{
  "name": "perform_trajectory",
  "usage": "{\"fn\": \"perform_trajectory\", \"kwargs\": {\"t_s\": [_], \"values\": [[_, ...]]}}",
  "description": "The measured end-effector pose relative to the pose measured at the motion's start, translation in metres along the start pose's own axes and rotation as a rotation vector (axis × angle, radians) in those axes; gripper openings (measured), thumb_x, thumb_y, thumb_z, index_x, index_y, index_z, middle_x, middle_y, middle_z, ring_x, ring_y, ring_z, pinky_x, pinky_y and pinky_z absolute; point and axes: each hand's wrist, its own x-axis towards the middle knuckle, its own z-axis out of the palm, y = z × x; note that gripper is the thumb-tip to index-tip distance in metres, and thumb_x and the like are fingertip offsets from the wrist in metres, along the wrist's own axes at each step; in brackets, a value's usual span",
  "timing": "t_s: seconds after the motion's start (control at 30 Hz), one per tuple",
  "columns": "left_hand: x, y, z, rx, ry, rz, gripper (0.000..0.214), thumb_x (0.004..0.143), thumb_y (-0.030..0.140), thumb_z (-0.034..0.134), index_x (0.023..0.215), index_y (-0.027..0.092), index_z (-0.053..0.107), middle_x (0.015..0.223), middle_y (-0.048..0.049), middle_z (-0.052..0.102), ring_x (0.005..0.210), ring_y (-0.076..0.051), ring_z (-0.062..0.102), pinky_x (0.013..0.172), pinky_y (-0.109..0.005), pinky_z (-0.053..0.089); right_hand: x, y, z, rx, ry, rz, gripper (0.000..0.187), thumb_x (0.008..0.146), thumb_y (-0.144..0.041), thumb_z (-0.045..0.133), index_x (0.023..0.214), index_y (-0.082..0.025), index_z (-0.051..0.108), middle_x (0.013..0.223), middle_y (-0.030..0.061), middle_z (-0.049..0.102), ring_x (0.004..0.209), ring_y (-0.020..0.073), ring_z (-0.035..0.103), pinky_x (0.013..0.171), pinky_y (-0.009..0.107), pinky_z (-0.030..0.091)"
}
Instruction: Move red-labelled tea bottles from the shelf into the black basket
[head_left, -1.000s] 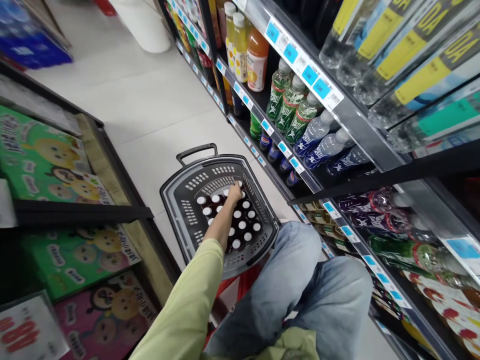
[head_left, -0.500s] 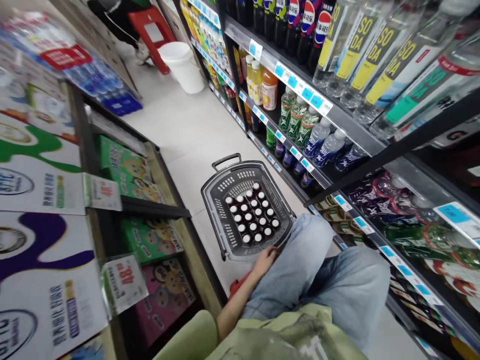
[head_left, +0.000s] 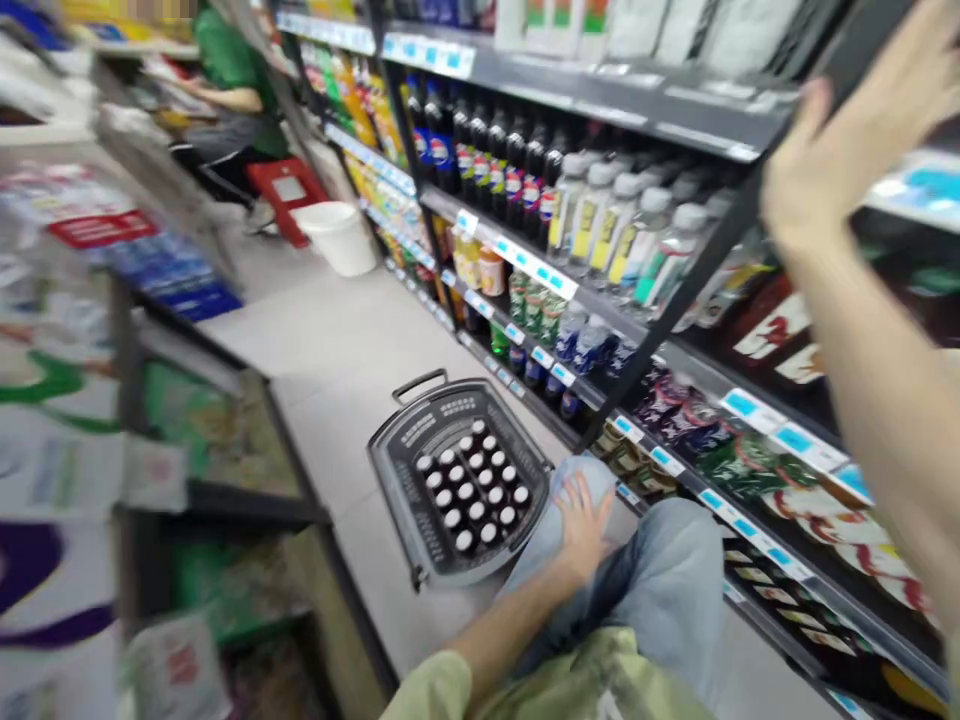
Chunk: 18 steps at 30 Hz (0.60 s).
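My left hand (head_left: 584,524) lies flat and open on my jeans-clad knee (head_left: 652,580), holding nothing. My right hand (head_left: 847,150) is raised high at the upper right with fingers spread, open and empty, in front of the black shelf upright (head_left: 705,270). On the floor just ahead of my knee stands a dark grey shopping basket (head_left: 420,440) packed with several dark bottles with white caps (head_left: 472,485). The basket's handle points away from me.
Drink shelves (head_left: 570,290) with cola, soda and water bottles run along the right. Boxed goods fill the blurred rack (head_left: 150,450) on the left. Down the aisle stand a white bucket (head_left: 337,235), a red stool (head_left: 283,195) and a seated person in green (head_left: 225,80).
The view has tilted upward along the aisle. My left hand moved from beside the basket onto my knee. My right hand has risen into view near the upper shelf.
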Motion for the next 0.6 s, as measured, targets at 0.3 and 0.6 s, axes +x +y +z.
{"fn": "perform_trajectory", "kwargs": {"t_s": [0.3,0.6], "values": [[0.061,0.006,0.011,0.226,0.094,0.101,0.072,0.094,0.043,0.066,0.162,0.036,0.042,0.17,-0.0205,0.033,0.139,-0.059,0.043,0.094,-0.072,0.047,0.011,-0.004,0.008,-0.15,-0.13,-0.027,0.068,0.11,-0.045,0.021,0.172,-0.021,0.007,0.167,0.0196,0.031,0.149,0.041,0.035,0.113,0.065,0.038],[0.077,-0.013,-0.011,0.033,0.071,0.028,0.063,0.093,0.04,0.056,0.155,0.026,0.056,0.167,-0.0187,0.041,0.139,-0.045,0.047,0.097,-0.057,0.05,0.01,-0.018,-0.013,-0.071,-0.124,0.016,0.066,0.11,-0.038,0.024,0.171,-0.015,0.015,0.163,0.0214,0.039,0.14,0.0374,0.044,0.111,0.057,0.043]]}}
